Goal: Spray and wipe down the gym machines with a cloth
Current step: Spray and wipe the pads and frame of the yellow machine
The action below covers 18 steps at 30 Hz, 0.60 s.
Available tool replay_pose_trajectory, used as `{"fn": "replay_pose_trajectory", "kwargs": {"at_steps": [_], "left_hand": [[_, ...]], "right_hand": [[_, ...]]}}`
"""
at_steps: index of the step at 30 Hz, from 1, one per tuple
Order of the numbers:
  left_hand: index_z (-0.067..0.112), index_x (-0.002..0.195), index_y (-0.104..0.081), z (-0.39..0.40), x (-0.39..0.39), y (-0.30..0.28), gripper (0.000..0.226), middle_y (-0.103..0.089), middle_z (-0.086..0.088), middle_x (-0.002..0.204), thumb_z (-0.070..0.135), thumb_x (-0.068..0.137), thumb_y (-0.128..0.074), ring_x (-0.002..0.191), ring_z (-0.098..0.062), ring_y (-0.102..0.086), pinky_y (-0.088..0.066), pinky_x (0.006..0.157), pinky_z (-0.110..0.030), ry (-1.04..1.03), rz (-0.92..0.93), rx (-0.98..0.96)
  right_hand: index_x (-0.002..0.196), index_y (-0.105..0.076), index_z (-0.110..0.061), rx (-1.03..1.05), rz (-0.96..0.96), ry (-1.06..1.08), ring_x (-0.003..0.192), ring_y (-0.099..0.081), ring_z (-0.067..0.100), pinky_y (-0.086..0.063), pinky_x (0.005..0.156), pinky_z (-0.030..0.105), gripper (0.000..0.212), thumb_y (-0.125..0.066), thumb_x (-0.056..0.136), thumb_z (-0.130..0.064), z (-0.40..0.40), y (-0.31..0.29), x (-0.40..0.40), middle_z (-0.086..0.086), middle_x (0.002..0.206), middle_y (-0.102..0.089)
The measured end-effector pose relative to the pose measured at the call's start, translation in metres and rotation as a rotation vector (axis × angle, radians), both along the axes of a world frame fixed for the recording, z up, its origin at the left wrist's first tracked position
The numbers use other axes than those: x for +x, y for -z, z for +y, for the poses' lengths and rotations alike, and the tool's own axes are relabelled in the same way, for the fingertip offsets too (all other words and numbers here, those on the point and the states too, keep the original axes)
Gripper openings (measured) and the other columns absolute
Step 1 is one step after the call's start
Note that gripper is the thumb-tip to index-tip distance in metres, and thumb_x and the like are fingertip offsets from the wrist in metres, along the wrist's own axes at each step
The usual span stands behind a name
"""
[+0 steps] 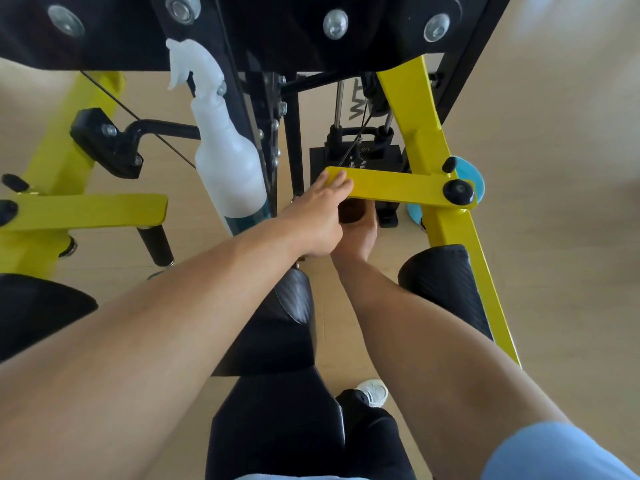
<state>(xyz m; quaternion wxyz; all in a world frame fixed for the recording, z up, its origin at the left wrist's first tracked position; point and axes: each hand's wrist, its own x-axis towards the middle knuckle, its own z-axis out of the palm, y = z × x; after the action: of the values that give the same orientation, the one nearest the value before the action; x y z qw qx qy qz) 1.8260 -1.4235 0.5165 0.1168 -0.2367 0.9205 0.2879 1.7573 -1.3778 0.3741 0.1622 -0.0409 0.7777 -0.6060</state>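
Note:
A white spray bottle [225,150] with blue liquid at its bottom hangs by its trigger on the black frame of the gym machine [291,29]. My left hand [318,216] reaches forward, its fingers curled over the free end of a short yellow bar [391,185] on the machine. My right hand [358,233] sits just under that bar, palm up. Its fingers curl into the shadow and I cannot see what they hold. A blue shape [471,174], perhaps the cloth, shows behind the yellow upright [450,237].
Black padded rollers [443,289] and a black seat pad [277,427] lie below my arms. The weight stack [356,157] stands behind the bar. A second yellow arm [86,213] juts out on the left. The floor [554,168] is light wood. My shoe [374,393] is beside the seat.

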Motion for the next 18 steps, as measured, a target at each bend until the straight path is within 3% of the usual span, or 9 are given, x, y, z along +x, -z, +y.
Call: {"fn": "replay_pose_trajectory", "kwargs": {"at_steps": [2,5,8,11,14,18], "left_hand": [[0.022,0.163,-0.005,0.001,0.0,0.001,0.083,0.009,0.009,0.171,-0.011,0.095,-0.04,0.156,-0.012,0.012,-0.008,0.128,-0.043,-0.001,0.0,0.009],[0.023,0.163,-0.005,0.001,0.002,0.002,0.085,0.01,0.011,0.17,-0.012,0.095,-0.04,0.156,-0.01,0.014,-0.003,0.128,-0.042,-0.015,0.003,0.036],[0.024,0.163,-0.004,0.0,0.002,0.002,0.086,0.01,0.01,0.171,-0.012,0.094,-0.041,0.156,-0.012,0.014,-0.009,0.128,-0.049,0.012,-0.01,0.009],[0.023,0.164,-0.007,0.0,0.003,0.0,0.086,0.007,0.01,0.171,-0.013,0.093,-0.039,0.157,-0.011,0.011,-0.012,0.127,-0.048,0.014,-0.003,-0.003],[0.023,0.163,-0.011,0.001,0.003,0.0,0.084,0.002,0.01,0.171,-0.013,0.093,-0.039,0.157,-0.01,0.007,-0.014,0.128,-0.042,-0.003,0.03,-0.013],[0.022,0.163,-0.01,0.001,0.0,-0.001,0.083,0.003,0.01,0.171,-0.012,0.094,-0.04,0.157,-0.01,0.008,-0.013,0.128,-0.04,-0.015,0.048,-0.005]], "right_hand": [[0.115,-0.066,-0.034,0.067,-0.026,-0.016,0.105,-0.064,0.015,-0.053,0.102,0.043,0.046,-0.086,0.075,-0.025,0.004,0.016,-0.005,-0.009,0.112,-0.068],[0.108,-0.064,-0.036,0.078,-0.061,0.008,0.101,-0.066,0.014,-0.056,0.099,0.045,0.044,-0.086,0.072,-0.024,0.006,0.031,-0.004,-0.01,0.107,-0.07],[0.11,-0.065,-0.034,-0.011,-0.028,0.063,0.101,-0.068,0.016,-0.058,0.095,0.045,0.047,-0.084,0.067,-0.036,0.001,0.018,0.003,-0.004,0.11,-0.07],[0.123,-0.064,-0.03,-0.099,0.058,0.067,0.113,-0.066,0.021,-0.055,0.096,0.043,0.068,-0.075,0.062,-0.058,-0.005,-0.001,0.011,-0.001,0.12,-0.069],[0.125,-0.064,-0.03,-0.118,0.089,0.052,0.115,-0.065,0.021,-0.054,0.099,0.043,0.07,-0.071,0.062,-0.063,-0.005,-0.003,0.01,-0.003,0.118,-0.07],[0.126,-0.058,-0.036,-0.026,-0.018,0.059,0.122,-0.06,0.025,-0.052,0.099,0.037,0.073,-0.074,0.059,-0.061,-0.005,0.008,0.003,-0.005,0.126,-0.067]]}}
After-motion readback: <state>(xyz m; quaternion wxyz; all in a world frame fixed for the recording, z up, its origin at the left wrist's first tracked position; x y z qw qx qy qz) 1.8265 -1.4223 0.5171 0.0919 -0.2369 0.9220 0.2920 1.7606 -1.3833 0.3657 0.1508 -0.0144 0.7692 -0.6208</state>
